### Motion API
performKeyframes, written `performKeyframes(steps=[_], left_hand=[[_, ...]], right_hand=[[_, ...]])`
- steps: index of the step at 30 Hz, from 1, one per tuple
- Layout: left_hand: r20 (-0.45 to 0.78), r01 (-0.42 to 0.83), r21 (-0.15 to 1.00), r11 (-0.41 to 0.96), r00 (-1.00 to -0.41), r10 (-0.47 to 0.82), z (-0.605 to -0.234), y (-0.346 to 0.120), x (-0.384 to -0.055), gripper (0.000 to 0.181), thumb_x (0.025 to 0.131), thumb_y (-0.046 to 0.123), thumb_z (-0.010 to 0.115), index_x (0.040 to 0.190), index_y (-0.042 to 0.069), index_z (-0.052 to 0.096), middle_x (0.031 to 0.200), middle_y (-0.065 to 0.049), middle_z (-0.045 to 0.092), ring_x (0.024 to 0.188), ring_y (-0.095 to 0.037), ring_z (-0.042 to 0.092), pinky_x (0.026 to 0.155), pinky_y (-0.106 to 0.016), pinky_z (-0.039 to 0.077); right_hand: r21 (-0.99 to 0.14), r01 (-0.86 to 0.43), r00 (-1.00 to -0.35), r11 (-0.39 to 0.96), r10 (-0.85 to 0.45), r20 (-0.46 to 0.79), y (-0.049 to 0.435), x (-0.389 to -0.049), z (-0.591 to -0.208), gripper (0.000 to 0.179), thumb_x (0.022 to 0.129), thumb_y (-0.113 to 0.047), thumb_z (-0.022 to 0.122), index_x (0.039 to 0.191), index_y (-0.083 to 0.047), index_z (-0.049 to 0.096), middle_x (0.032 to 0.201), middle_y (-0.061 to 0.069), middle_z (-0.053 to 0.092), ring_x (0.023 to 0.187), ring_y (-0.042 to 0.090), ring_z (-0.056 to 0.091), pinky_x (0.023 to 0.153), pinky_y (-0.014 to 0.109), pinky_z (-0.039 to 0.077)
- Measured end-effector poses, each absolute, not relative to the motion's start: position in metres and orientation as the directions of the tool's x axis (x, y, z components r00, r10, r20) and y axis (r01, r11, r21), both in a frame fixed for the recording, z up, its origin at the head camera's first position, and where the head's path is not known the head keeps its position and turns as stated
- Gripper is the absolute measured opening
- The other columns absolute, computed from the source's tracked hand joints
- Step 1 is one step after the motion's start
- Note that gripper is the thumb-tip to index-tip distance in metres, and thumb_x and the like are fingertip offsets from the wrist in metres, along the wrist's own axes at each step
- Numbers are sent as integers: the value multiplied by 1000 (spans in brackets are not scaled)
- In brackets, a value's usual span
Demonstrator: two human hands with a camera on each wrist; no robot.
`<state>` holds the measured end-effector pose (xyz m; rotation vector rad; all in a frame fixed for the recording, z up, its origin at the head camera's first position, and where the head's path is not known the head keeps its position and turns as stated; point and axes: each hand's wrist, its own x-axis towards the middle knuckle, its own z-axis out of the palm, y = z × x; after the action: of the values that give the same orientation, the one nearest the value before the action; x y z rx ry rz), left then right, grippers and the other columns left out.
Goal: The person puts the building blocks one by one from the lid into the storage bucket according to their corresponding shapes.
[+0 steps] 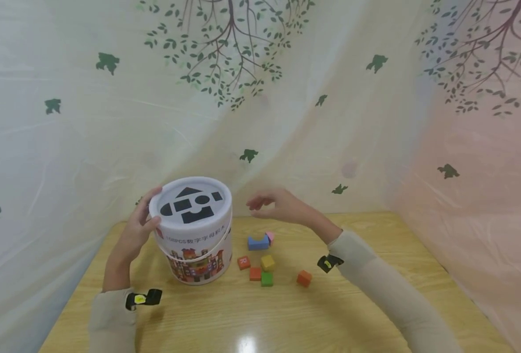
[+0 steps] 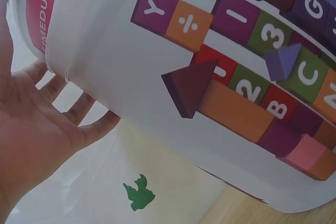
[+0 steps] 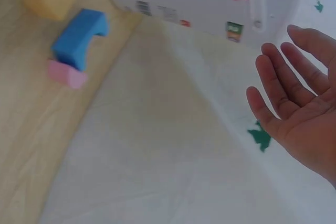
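At eight o'clock in my head view, a white cylindrical bucket (image 1: 194, 255) with black shapes on its lid (image 1: 191, 201) stands on a yellowish wooden surface (image 1: 198, 323). I see the left grip (image 1: 136, 226) against its rim from nine o'clock, fingers and thumb spread. The right grip (image 1: 277, 204) hangs in the air near the lid's three o'clock, fingers loosely extended. Between the bucket's three and four o'clock lie a blue arch-shaped block (image 1: 257, 244) with a small pink block (image 1: 270, 237) beside it, a yellow block (image 1: 267, 263), two red blocks (image 1: 255, 274), a green block (image 1: 267, 280) and, farther out, an orange block (image 1: 304, 279).

On my left wrist feed, nearly straight fingers touch the bucket from about nine o'clock.

My right wrist feed puts the relaxed hand at three o'clock, the bucket towards one and the blue block at ten.
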<state>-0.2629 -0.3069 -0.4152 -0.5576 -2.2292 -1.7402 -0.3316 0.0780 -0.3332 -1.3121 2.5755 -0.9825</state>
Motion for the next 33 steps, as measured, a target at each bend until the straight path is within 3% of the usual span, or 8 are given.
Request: performKeyframes(steps=[4,11,17,20,22,26,28,33], left_hand=[[431,453,870,197,-891,143,-416,-307,-262,67,103,16,55,162,22,24,156,1,38,137,-5,37,101,-18,37],[415,435,869,237,-900,132,-414,-307,-259,67,104,15,54,163,24,23,160,-2,35,140,-4,35,116,-51,30],[414,434,869,238,-901,129,-413,-306,-258,68,103,15,55,163,23,23,158,-1,36,138,-4,36,114,-53,31],[413,432,870,237,-902,129,-411,-305,-258,68,103,15,54,163,23,23,158,-2,36,139,-4,35,115,-60,28],[412,431,869,242,-902,129,-411,-305,-258,67,104,14,54,163,23,23,159,-3,36,139,-3,35,116,-58,29],[416,434,864,255,-901,126,-411,-305,-258,67,104,14,54,163,23,24,159,-3,36,139,-4,36,113,-40,35],[416,435,863,258,-901,124,-411,-305,-258,67,104,14,54,163,23,23,159,-3,35,139,-5,36,114,-42,35],[412,430,867,252,-903,122,-412,-305,-257,67,104,14,54,163,23,23,160,-4,35,139,-4,35,117,-66,25]], right_hand=[[-580,-694,-612,426,-773,165,89,-332,-352,28,96,-18,70,122,-8,71,115,6,75,106,17,69,102,44,53],[-620,-638,-629,457,-773,78,101,-325,-375,27,95,-16,70,121,-8,70,115,5,74,105,16,69,103,54,51],[-625,-618,-633,477,-773,35,110,-320,-389,28,96,-16,69,123,-8,70,116,9,74,104,14,68,102,49,52],[-624,-616,-633,480,-773,30,115,-318,-395,28,96,-16,70,122,-8,71,116,10,74,103,13,68,100,47,53],[-626,-614,-634,480,-773,29,117,-317,-398,28,95,-17,70,122,-8,71,115,8,74,102,13,68,100,49,53],[-639,-608,-632,471,-774,31,120,-315,-403,27,95,-17,70,121,-8,71,113,7,75,101,14,69,98,54,53],[-650,-598,-634,470,-773,24,121,-314,-406,26,95,-16,70,119,-8,72,113,8,75,101,14,68,98,55,53],[-651,-590,-632,478,-775,4,123,-313,-416,22,94,-16,71,114,-8,73,112,12,75,99,12,68,96,53,54]])
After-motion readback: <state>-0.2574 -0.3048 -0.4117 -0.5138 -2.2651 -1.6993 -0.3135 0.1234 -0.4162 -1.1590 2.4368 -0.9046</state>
